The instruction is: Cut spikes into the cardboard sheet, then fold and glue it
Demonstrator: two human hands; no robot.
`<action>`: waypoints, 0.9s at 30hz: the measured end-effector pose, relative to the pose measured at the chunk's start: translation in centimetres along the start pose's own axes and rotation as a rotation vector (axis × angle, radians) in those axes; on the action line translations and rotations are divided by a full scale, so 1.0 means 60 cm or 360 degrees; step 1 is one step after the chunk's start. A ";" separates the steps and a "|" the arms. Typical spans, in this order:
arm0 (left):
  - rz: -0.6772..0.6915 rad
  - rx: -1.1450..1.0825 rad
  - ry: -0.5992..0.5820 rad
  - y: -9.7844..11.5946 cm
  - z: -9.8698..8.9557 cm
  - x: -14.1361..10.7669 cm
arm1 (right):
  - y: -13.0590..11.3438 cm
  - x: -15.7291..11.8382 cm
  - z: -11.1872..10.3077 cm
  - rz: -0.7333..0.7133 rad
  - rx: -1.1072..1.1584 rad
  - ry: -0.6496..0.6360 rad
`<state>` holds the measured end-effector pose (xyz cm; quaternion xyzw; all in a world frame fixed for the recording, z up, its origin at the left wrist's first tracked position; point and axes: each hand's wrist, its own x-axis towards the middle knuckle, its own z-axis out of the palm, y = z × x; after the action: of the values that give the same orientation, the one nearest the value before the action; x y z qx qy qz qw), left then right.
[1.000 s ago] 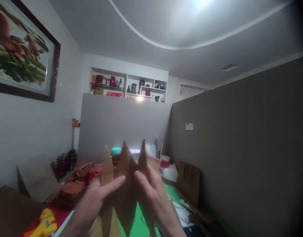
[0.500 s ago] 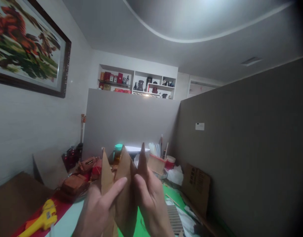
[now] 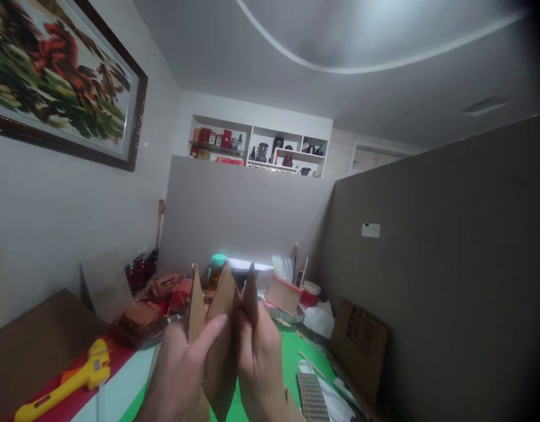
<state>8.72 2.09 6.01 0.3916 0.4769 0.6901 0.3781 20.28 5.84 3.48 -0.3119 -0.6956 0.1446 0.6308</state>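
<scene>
A piece of brown cardboard (image 3: 221,346) with several pointed, folded peaks stands upright in the lower middle of the head view. My left hand (image 3: 184,363) is closed round its left side, the thumb lying across the front face. On the right side, my right hand (image 3: 259,357) pinches the cardboard near the right-hand peak, thumb towards me. The fingers behind the cardboard are mostly hidden. Below the hands lies a green surface (image 3: 291,346).
At the lower left lies a yellow glue gun (image 3: 83,375). Beyond are reddish-brown boxes (image 3: 142,316), a red-and-white tub (image 3: 311,293) and a white plastic bag (image 3: 319,320). Right of my hands are corrugated cardboard (image 3: 313,395) and a printed cardboard piece (image 3: 360,346).
The view has swung slightly left, so the surroundings appear further right. My hands have drawn a little closer together, and the right and middle cardboard peaks sit nearer each other.
</scene>
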 end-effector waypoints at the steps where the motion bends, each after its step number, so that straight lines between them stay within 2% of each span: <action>1: -0.0026 -0.0044 -0.0005 0.002 0.001 0.003 | -0.005 0.003 -0.005 0.0024 0.0015 -0.0061; 6: -0.0134 -0.0285 -0.0026 0.021 -0.002 0.014 | -0.034 0.014 -0.031 0.0167 0.0136 -0.0395; 9: -0.0189 -0.0354 -0.0021 0.029 -0.007 0.017 | -0.036 0.013 -0.031 0.0176 0.0070 -0.0468; 12: -0.0162 -0.0408 -0.0022 0.022 -0.007 0.018 | -0.025 0.003 -0.017 0.0159 -0.0061 -0.0376; 17: -0.0008 -0.0425 0.0030 -0.007 0.000 0.011 | 0.002 -0.025 0.029 0.0151 -0.0153 -0.0118; 21: 0.0040 -0.0378 0.0059 -0.019 0.007 0.001 | 0.023 -0.037 0.058 0.0162 -0.0194 -0.0011; 24: 0.0038 -0.0349 0.0033 -0.018 0.008 0.005 | 0.029 -0.036 0.061 0.0157 -0.0205 0.0002; 27: -0.0007 -0.0368 -0.0033 -0.007 0.003 0.015 | 0.018 -0.024 0.041 0.0124 -0.0195 -0.0061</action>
<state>8.59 3.09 5.83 0.3514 0.3912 0.7355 0.4272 18.17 6.29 1.29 -0.3738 -0.7025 0.1321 0.5910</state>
